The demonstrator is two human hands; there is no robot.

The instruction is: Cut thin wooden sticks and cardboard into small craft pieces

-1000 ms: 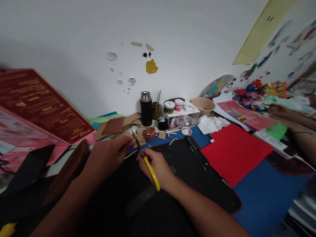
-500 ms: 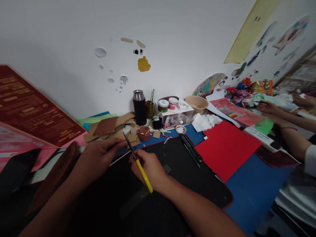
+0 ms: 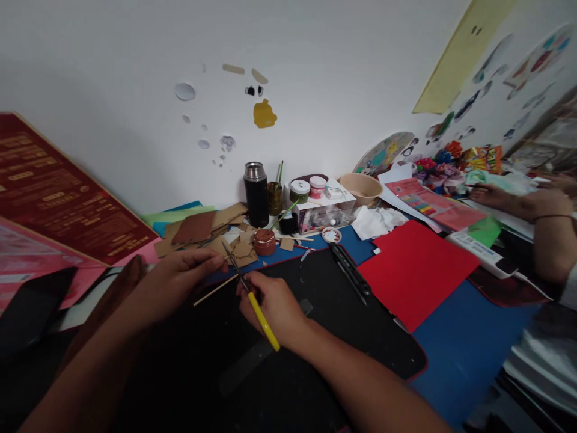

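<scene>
Spanning the counter [image 3: 473, 343], a black mat [image 3: 324, 313] backs the work under both hands. The right hand [image 3: 270, 304] is closed around yellow-handled scissors [image 3: 258, 313], blades angled up. The left hand [image 3: 180, 276] has its fingertips pressed together beside the blades, probably steadying something. A thin stick [image 3: 214, 292] slants just below.

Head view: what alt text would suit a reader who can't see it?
The right hand grips a yellow-handled cutting tool, its blade beside the left hand, near a thin wooden stick over a black mat. Cardboard scraps, paint jars and a black flask stand behind.
</scene>
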